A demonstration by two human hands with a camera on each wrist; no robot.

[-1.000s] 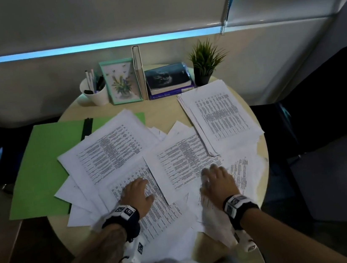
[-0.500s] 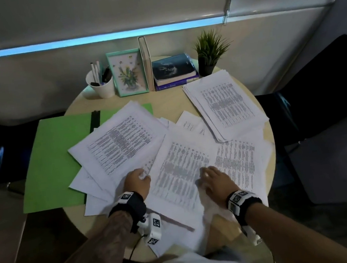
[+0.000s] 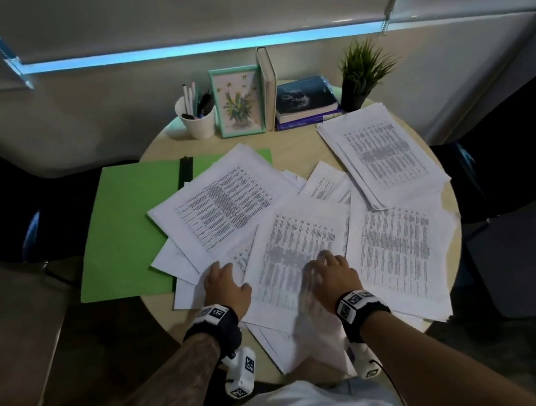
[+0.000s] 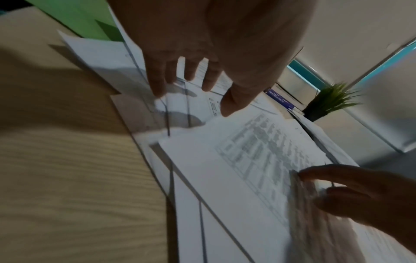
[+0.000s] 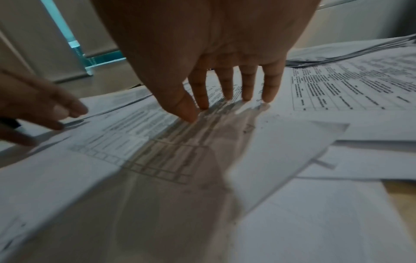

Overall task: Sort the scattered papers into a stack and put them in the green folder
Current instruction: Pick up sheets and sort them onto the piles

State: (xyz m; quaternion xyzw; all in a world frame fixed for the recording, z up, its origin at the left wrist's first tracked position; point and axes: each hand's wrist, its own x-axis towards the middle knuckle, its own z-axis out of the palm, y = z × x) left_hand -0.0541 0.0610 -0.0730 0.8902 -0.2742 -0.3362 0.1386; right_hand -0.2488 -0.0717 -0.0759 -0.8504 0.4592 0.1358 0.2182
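- A round, light wooden table (image 3: 294, 151) fills the middle of the head view, seen from above.
- An open green folder (image 3: 126, 228) lies flat on the left side of the table, its left part hanging past the table edge. A dark strip runs down its spine.
- Scattered papers (image 3: 226, 208), white sheets printed with tables, are spread loosely over the centre and right of the table. Some overlap the folder's right half; none are tucked inside.
- A neater pile of sheets (image 3: 386, 153) rests at the far right, on top of other pages.
- The left hand (image 3: 225, 287) lies palm down on the sheets near the front edge, fingers (image 4: 157, 80) straight and slightly spread, gripping nothing.
- The right hand (image 3: 332, 271) is just beside it, also flat, fingertips (image 5: 247, 92) pressing on a printed page, nothing held.
- Along the back edge stand a white cup of pens (image 3: 197, 116), a framed plant picture (image 3: 238, 102), an upright book (image 3: 268, 88), a stack of flat books (image 3: 308, 102) and a small potted plant (image 3: 359, 78).
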